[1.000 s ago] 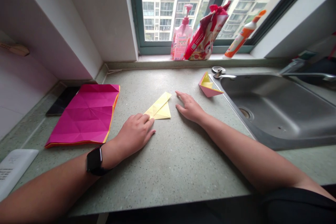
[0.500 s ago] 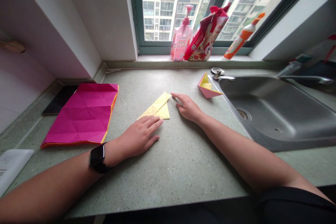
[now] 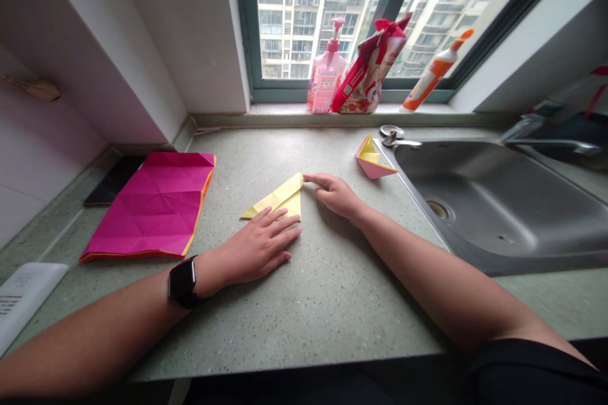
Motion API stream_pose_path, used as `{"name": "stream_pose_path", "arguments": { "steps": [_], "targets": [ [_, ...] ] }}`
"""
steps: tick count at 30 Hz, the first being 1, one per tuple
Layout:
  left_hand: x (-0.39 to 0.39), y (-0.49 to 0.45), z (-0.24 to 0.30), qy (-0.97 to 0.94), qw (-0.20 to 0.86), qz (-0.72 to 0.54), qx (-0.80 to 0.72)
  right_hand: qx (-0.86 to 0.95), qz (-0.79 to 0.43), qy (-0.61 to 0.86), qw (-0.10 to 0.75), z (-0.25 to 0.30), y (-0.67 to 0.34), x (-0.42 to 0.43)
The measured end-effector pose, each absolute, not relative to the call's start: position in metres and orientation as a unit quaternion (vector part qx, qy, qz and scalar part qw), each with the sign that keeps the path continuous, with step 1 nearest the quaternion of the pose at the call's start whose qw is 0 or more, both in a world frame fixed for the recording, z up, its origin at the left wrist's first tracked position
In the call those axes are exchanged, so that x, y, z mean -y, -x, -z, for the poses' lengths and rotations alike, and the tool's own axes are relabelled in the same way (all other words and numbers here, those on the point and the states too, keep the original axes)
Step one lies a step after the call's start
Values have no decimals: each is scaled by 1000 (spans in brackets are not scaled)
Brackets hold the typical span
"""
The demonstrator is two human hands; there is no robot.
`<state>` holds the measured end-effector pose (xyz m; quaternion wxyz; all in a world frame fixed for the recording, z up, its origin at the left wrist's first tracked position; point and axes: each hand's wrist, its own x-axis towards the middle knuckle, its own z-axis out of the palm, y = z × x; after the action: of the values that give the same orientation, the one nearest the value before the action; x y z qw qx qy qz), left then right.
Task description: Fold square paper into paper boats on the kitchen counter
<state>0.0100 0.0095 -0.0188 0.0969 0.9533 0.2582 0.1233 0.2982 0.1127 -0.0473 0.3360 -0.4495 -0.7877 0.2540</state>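
Note:
A folded sheet of yellow paper (image 3: 278,195), roughly triangular with a folded band along its upper edge, lies flat on the counter. My left hand (image 3: 261,243) rests palm down with fingers spread, its fingertips over the paper's lower edge. With its index finger stretched out, my right hand (image 3: 336,195) touches the paper's upper right corner; its other fingers curl loosely and hold nothing. A pink and yellow folded paper boat (image 3: 374,161) stands farther back to the right, near the sink.
A stack of creased magenta paper (image 3: 152,209) lies at left, over a dark flat object (image 3: 113,180). The steel sink (image 3: 503,196) is at right. On the windowsill stand a pink pump bottle (image 3: 325,79), a red bag (image 3: 370,69) and an orange-white bottle (image 3: 434,76).
My left hand has shifted slightly to the right and spread its fingers. My right index finger has come onto the paper's corner. The view has moved a little.

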Motion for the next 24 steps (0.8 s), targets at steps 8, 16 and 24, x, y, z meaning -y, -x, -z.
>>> {"name": "stream_pose_path", "arguments": {
  "steps": [8, 16, 24],
  "targets": [
    [-12, -12, 15, -955, 116, -149, -229, 826, -175, 427, 323, 37, -278, -73],
    [-17, -10, 3, -953, 105, -161, -233, 846, -128, 434, 282, 37, -287, -90],
    [-20, -2, 8, -940, 61, -186, -280, 868, -127, 384, 287, 36, -291, -88]
  ]
}}
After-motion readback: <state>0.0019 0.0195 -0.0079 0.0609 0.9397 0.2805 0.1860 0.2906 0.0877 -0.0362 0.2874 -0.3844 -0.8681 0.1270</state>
